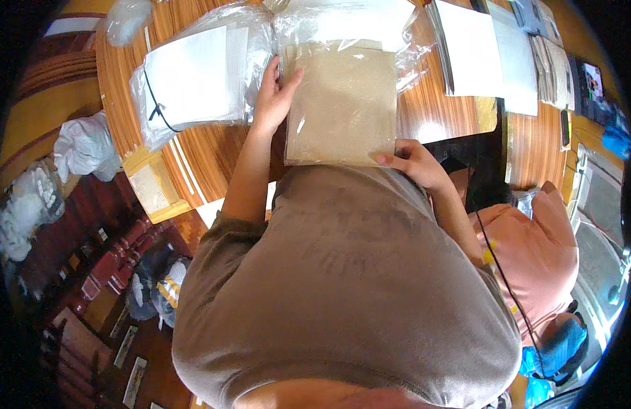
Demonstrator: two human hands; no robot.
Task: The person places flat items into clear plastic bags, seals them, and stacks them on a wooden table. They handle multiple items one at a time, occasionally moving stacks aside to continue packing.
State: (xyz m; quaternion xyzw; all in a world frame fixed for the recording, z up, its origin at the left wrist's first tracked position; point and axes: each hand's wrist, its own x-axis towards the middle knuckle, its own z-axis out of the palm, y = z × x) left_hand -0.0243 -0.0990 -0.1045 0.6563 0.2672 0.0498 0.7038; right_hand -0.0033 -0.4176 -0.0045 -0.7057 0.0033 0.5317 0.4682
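A square brown paper sheet inside a clear plastic sleeve [343, 102] was laid flat on the round wooden table [206, 153], just beyond the person's chest. The left hand [273, 95] was stretched forward on a nearly straight forearm and pressed against the sleeve's edge at 9 o'clock, its fingers [290, 77] spread open and lying flat, the thumb tipped onto the brown surface. The right hand [414, 163] was brought in with the elbow bent and the wrist turned inward, and was placed at the sleeve's corner at 5 o'clock; its fingers [387, 159] were curled closed on that corner, pinching it.

At 9 o'clock from the sleeve, a bag of white sheets [193, 78] with a black cord across it was seen lying near the left hand. At 2 o'clock, well apart, a stack of white sheets [479, 51] was spread along the table's far side. At 4 o'clock, a seated person in an orange shirt [540, 252] was partly in view.
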